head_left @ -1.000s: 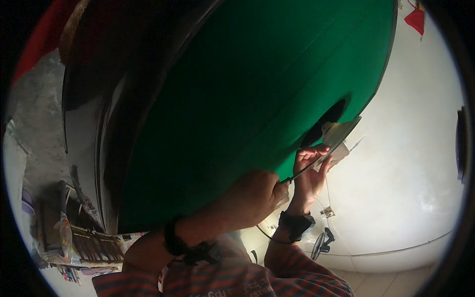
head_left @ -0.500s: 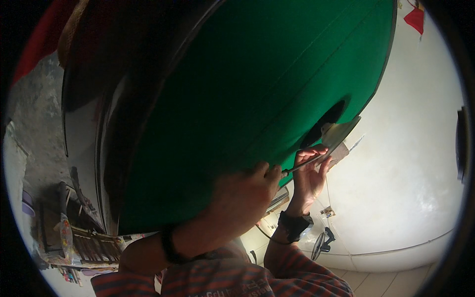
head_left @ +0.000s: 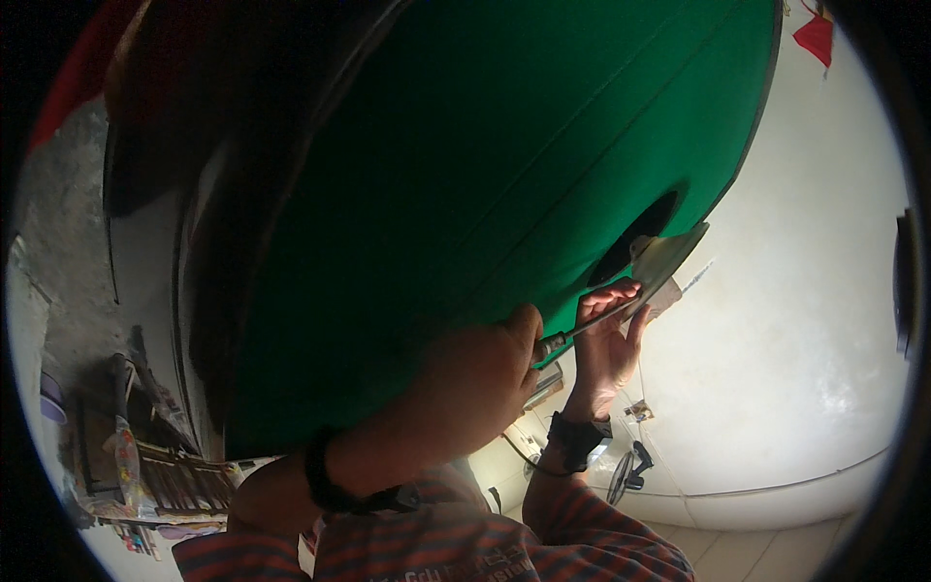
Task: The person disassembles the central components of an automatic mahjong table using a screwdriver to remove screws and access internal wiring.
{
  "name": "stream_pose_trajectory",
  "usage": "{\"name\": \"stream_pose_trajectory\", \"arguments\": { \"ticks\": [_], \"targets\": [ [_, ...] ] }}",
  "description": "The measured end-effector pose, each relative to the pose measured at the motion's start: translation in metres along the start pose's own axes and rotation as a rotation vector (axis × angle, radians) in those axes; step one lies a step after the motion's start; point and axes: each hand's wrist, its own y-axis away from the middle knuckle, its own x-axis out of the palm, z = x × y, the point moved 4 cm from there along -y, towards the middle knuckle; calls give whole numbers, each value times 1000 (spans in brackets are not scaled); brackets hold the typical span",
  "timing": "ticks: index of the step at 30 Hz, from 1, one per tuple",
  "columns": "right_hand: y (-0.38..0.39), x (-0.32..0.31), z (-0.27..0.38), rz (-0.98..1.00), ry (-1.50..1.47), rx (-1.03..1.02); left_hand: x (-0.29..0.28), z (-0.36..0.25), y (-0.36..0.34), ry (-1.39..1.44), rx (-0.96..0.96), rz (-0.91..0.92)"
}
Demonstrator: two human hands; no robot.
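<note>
My left hand (head_left: 490, 373) is closed round the handle of a screwdriver (head_left: 599, 323), whose thin shaft slants up to the right. The shaft's tip ends by the fingers of my right hand (head_left: 606, 344), where I cannot make out what it touches. Palm toward me, my right hand has its curled fingers and thumb on either side of the lower end of a thin, pale, flat plate (head_left: 672, 254). That plate stands out from the edge of a large green panel (head_left: 543, 175), next to a dark oval opening (head_left: 635, 241) in it.
A pale wall (head_left: 815, 291) rises on the right, with a small black fan (head_left: 635, 470) low down. At lower left stands a slatted wooden rack (head_left: 184, 480) on a grey floor (head_left: 63, 223). A glossy dark body (head_left: 242, 194) borders the green panel's left side.
My left hand has turned on the screwdriver and shifted slightly, baring more of the handle. My right hand and the plate stay nearly where they were.
</note>
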Motion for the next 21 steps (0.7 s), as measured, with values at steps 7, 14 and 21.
{"name": "stream_pose_trajectory", "arguments": {
  "ticks": [7,14,21],
  "targets": [
    [3,-10,11,-21,99,-13,3,-8,6,-398,245,-143],
    [3,-14,14,-8,66,38,16,0,17,-575,258,-278],
    [0,-17,15,27,86,41,33,26,26,-350,231,-305]
  ]
}}
